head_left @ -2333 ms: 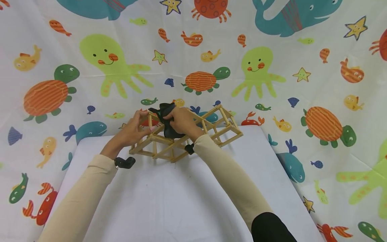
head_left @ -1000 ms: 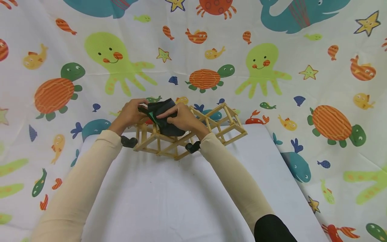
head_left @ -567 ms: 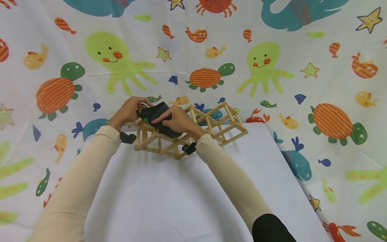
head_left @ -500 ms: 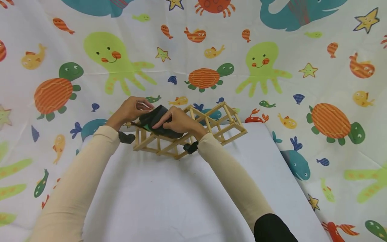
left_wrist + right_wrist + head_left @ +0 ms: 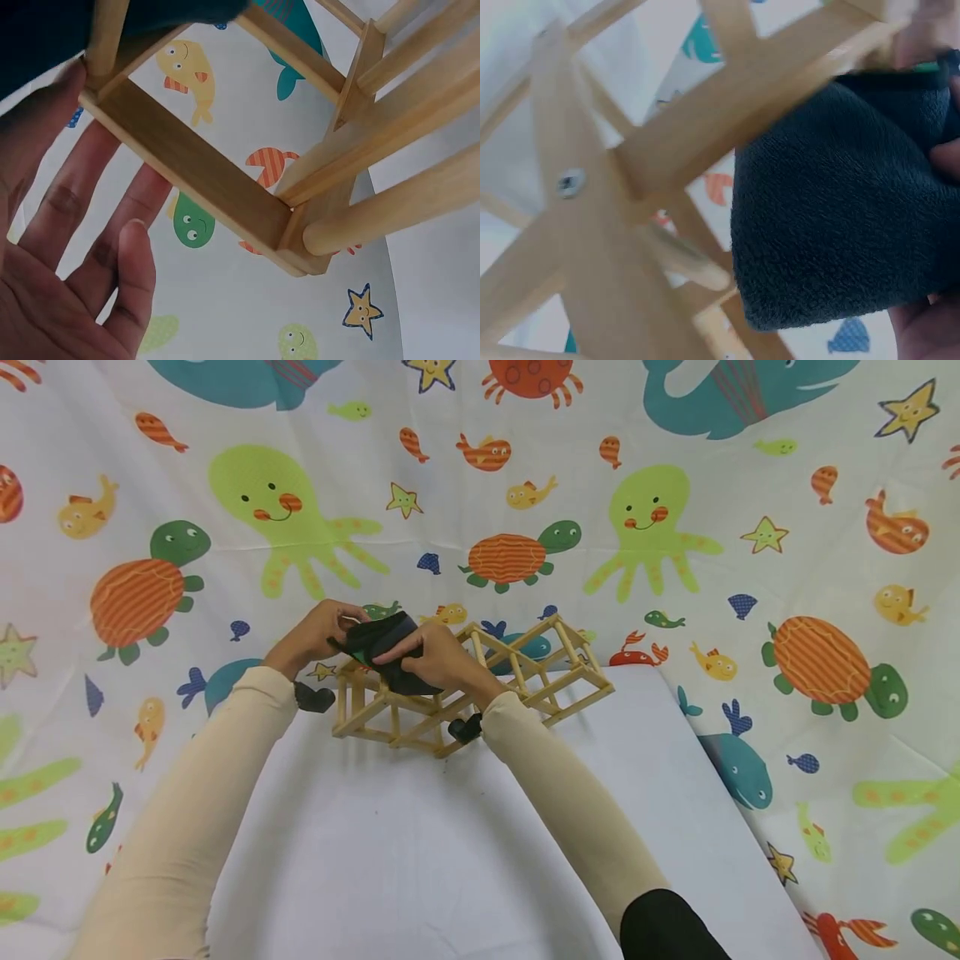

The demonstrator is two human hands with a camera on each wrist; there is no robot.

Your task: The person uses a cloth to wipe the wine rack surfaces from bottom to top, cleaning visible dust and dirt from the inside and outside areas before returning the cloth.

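Note:
A pale wooden lattice rack (image 5: 431,721) of slats and round dowels stands at the table's far side. My right hand (image 5: 444,657) holds a folded dark cloth (image 5: 417,683) against the rack's upper left part, index finger stretched along it. In the right wrist view the cloth (image 5: 825,210) looks fuzzy, with a strip of green at its top edge, and lies beside a slat. At the rack's far left corner, my left hand (image 5: 318,631) grips the wood. The left wrist view shows its thumb at the corner of a slat (image 5: 187,161) and fingers behind.
A white table (image 5: 450,852) spreads in front of the rack. Behind and around it hangs a white curtain (image 5: 480,485) printed with sea animals, close to the rack's back. Dark wrist devices hang under both wrists.
My left hand has shifted up and back along the rack's left corner. The right hand has moved the cloth slightly left and back and forth over the wood, its folds changing.

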